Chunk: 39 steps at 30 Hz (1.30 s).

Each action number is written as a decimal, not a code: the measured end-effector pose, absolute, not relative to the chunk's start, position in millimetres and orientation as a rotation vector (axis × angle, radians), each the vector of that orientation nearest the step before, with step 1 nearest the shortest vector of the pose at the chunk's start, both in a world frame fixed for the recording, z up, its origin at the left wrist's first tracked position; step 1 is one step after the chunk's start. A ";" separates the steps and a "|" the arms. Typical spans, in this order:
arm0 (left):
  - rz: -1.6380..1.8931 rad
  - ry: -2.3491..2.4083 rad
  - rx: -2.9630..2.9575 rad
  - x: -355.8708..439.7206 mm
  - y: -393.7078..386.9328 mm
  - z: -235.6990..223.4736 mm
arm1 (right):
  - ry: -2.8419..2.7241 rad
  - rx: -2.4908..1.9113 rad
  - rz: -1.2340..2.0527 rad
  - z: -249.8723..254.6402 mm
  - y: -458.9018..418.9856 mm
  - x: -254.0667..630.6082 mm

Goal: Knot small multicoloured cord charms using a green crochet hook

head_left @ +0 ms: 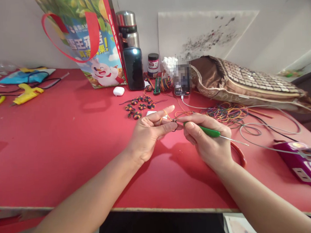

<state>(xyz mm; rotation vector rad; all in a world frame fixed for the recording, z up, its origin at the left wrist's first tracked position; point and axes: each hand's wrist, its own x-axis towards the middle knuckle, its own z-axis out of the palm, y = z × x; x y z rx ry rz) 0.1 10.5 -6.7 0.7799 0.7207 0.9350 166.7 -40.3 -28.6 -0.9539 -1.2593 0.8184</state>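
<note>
My left hand (149, 135) pinches a small dark piece of crochet (174, 125) between thumb and fingers, with the index finger raised. Orange yarn (165, 114) loops over that hand's fingers. A crochet hook with a green handle (210, 131) lies in my right hand (210, 146), gripped like a pen. Its front tip is at the crochet piece, too small to make out; a thin metal end sticks out behind the hand. Several round multicoloured crochet pieces (142, 106) lie on the red table (82, 161) beyond my left hand.
Tangled multicoloured yarn (226, 112) and a white cable (272, 144) lie to the right, near a purple power strip (288, 158). Behind stand a dark phone (133, 69), a propped phone with a lit screen (182, 89) and a shopping bag (104, 60). A yellow glue gun (28, 93) lies left.
</note>
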 end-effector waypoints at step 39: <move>1.059 0.743 0.828 0.9 12.5 -9.0 | -1.802 -0.998 0.008 -26.8 -39.5 159.2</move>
